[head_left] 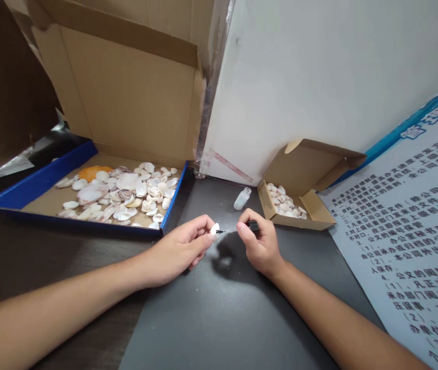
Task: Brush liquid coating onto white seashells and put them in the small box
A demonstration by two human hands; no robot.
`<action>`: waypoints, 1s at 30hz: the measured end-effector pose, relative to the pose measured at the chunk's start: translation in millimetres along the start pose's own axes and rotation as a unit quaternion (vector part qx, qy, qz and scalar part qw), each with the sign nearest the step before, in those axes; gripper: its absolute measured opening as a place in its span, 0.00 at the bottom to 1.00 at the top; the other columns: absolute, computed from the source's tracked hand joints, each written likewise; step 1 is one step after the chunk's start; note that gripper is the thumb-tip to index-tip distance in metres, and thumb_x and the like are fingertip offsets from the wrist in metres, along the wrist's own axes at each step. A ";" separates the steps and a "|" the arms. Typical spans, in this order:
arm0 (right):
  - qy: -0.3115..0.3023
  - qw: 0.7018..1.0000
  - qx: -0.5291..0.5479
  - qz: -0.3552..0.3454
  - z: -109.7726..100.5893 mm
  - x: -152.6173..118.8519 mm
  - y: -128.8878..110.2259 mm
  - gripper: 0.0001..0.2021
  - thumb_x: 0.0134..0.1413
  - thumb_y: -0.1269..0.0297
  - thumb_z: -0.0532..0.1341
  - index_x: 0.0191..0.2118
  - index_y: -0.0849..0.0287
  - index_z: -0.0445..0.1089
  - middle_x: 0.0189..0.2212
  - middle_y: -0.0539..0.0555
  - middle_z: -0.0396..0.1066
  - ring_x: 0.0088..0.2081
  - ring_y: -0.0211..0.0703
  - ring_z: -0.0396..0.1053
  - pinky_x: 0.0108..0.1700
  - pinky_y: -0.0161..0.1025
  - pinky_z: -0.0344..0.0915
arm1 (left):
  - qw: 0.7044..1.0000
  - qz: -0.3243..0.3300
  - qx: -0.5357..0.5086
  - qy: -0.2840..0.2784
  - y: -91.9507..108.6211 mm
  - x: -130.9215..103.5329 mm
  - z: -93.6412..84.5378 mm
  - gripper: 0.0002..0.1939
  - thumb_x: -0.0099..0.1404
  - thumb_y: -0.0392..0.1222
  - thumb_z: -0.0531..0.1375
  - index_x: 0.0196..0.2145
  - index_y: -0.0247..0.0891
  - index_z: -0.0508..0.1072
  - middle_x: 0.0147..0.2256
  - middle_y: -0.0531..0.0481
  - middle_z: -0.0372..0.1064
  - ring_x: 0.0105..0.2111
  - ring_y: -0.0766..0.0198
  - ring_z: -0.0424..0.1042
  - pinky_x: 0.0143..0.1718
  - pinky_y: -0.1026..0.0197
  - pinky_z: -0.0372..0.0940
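Observation:
A small white shell (214, 229) is pinched between the thumb and fingers of my left hand (188, 246). My right hand (259, 241) is closed around the black cap of a small brush (253, 225). The brush's thin stem points left, and its dark tip meets the shell or lies just beside it. Behind my right hand a small clear bottle (242, 198) with whitish contents stands uncapped on the dark grey mat (203, 318).
A blue-edged open cardboard box (178, 198) with several shells stands at the left. A smaller open cardboard box (301, 223) with pale shells is behind my right hand. A white panel (299, 67) rises at the back, and a printed sheet (407, 231) lies right.

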State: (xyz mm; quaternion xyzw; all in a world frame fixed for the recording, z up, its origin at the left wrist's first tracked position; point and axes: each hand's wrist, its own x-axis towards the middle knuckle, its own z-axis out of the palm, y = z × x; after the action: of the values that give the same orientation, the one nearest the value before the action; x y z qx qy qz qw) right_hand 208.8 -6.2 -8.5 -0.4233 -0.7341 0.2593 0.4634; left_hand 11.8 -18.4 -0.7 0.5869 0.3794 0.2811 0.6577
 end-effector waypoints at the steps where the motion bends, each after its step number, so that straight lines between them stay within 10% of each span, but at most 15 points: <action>1: -0.001 1.000 -0.005 0.001 0.0 0.1 -0.1 0.13 0.58 0.62 0.57 0.24 0.56 0.57 0.17 0.43 0.52 0.20 0.34 0.51 0.23 0.33 0.52 | 1.000 0.001 0.003 -0.001 0.4 -0.1 -0.1 0.10 0.69 0.49 0.53 0.35 0.40 0.61 0.22 0.61 0.55 0.20 0.71 0.55 0.22 0.66 0.53; 30: 0.007 0.999 -0.032 -0.001 0.6 0.6 -0.4 0.12 0.55 0.65 0.57 0.23 0.56 0.57 0.16 0.43 0.51 0.19 0.33 0.50 0.22 0.33 0.51 | 0.993 0.027 -0.112 0.019 -2.9 4.9 -3.4 0.13 0.64 0.49 0.61 0.33 0.39 0.62 0.17 0.63 0.54 0.16 0.74 0.51 0.19 0.68 0.50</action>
State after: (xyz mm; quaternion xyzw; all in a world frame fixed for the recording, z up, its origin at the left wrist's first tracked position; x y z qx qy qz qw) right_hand 208.0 -5.9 -8.1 -0.4392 -0.7390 0.2326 0.4549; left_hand 11.4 -12.9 -4.4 0.5140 0.3418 0.3502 0.7045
